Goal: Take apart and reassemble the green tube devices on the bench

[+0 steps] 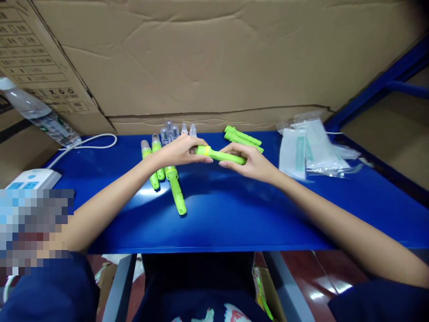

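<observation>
Both my hands hold one green pen-shaped device (pixel 221 155) just above the blue table (pixel 234 210). My left hand (pixel 181 151) is closed around its left end, near a yellow ring. My right hand (pixel 250 163) grips the right part of the barrel from below. Under my left wrist lie three finished green devices with clear caps (pixel 176 190), their caps towards the back. Several loose clear caps (pixel 174 129) stand behind my left hand. Two uncapped green barrels (pixel 243 137) lie just behind my right hand.
A stack of clear sealed pouches (pixel 310 150) lies at the right of the table. A water bottle (pixel 40 114) leans at the back left, with a white power strip (pixel 31 179) and its cable. Cardboard sheets (pixel 214 62) wall off the back.
</observation>
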Tool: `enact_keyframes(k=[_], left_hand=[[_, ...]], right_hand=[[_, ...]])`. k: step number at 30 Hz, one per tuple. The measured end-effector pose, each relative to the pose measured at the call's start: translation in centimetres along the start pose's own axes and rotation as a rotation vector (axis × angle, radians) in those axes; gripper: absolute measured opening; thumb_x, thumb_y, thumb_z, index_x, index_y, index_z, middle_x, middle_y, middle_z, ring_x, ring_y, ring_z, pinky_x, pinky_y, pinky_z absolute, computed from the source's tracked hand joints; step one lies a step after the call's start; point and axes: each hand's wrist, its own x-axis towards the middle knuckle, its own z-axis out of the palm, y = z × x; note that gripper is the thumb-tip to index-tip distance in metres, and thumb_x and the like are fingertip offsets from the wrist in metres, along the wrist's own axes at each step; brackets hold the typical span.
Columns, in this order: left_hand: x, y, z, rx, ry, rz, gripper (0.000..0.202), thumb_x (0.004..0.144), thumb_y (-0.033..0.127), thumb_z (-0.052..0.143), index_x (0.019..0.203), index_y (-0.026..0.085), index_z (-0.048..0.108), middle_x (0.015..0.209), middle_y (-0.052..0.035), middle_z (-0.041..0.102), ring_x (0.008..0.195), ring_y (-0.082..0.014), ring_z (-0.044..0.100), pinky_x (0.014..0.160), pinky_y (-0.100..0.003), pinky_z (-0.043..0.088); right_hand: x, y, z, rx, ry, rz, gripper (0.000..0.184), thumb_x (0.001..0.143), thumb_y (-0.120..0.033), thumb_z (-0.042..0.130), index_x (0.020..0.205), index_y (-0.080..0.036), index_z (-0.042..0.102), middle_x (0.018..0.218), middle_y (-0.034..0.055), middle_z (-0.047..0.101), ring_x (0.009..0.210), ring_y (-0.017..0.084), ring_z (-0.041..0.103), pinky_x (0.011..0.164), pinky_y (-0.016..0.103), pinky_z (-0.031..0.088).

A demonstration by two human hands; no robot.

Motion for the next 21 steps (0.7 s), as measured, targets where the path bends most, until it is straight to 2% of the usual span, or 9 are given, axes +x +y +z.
enact_keyframes(k=[3,6,9,11,13,15,18,21], left_hand=[[-0.6,-0.1,-0.3,-0.196,-0.076,0.017,0.039,0.090,0.053,0.061,0.092,0.016,0.073,0.073,-0.0031,0.073,0.064,-0.0137,0.063,0.065,-0.024,0.045],[-1.1,-0.2,-0.2,-0.331,-0.131,0.009,0.037,0.093,0.048,0.057,0.085,0.015,0.071,0.075,-0.0046,0.075,0.067,-0.0135,0.067,0.065,-0.023,0.048],[-1.3,-0.6,0.3,-0.355,-0.152,-0.015,0.033,0.095,0.041,0.052,0.085,0.015,0.069,0.077,-0.0061,0.076,0.069,-0.0141,0.070,0.068,-0.024,0.051],[-1.3,-1.0,0.6,-0.303,-0.144,-0.019,0.028,0.096,0.036,0.049,0.094,0.015,0.067,0.078,-0.0053,0.075,0.070,-0.0147,0.070,0.071,-0.026,0.051],[-1.3,-1.6,1.0,-0.205,-0.069,-0.013,0.026,0.095,0.031,0.049,0.113,0.016,0.060,0.084,-0.0051,0.075,0.075,-0.0165,0.070,0.075,-0.028,0.051],[-1.3,-2.0,1.2,-0.080,0.067,0.001,0.034,0.094,0.029,0.050,0.126,0.016,0.051,0.100,-0.0088,0.074,0.089,-0.0195,0.070,0.082,-0.031,0.050],[-1.3,-2.1,1.4,0.171,0.204,0.005,0.028,0.095,0.028,0.050,0.121,0.017,0.051,0.125,-0.0158,0.065,0.113,-0.0261,0.064,0.095,-0.038,0.047],[-1.0,-1.6,1.8,0.430,0.280,-0.013,0.021,0.096,0.023,0.047,0.113,0.016,0.056,0.137,-0.0184,0.059,0.123,-0.0322,0.058,0.105,-0.048,0.039]], right_hand=[[0.4,-0.2,-0.8,0.108,-0.113,0.064,0.037,0.085,-0.055,0.071,0.098,-0.020,0.066,0.084,0.0040,0.070,0.072,0.019,0.063,0.063,0.030,0.048],[0.9,0.1,-1.4,0.187,-0.207,0.136,0.040,0.081,-0.056,0.074,0.098,-0.020,0.068,0.080,0.0023,0.069,0.067,0.016,0.061,0.059,0.028,0.046],[1.2,0.3,-1.3,0.226,-0.263,0.182,0.044,0.079,-0.057,0.075,0.100,-0.019,0.067,0.076,0.0015,0.068,0.064,0.015,0.059,0.056,0.026,0.043],[1.5,0.2,-0.9,0.205,-0.257,0.179,0.043,0.081,-0.057,0.073,0.099,-0.018,0.067,0.076,0.0019,0.068,0.063,0.014,0.059,0.056,0.026,0.042],[1.6,-0.1,-0.4,0.151,-0.220,0.154,0.041,0.084,-0.056,0.070,0.099,-0.018,0.067,0.077,0.0023,0.069,0.064,0.015,0.059,0.057,0.026,0.043],[1.7,-0.4,0.1,0.064,-0.155,0.111,0.038,0.087,-0.054,0.067,0.099,-0.018,0.067,0.077,0.0029,0.069,0.065,0.016,0.058,0.058,0.028,0.043],[1.7,-0.9,0.8,-0.124,-0.027,0.043,0.033,0.090,-0.049,0.064,0.098,-0.017,0.068,0.075,0.0037,0.068,0.064,0.017,0.056,0.058,0.029,0.040],[1.6,-1.1,1.2,-0.275,0.078,0.009,0.028,0.092,-0.045,0.062,0.097,-0.018,0.068,0.074,0.0040,0.067,0.062,0.018,0.055,0.057,0.030,0.037]])
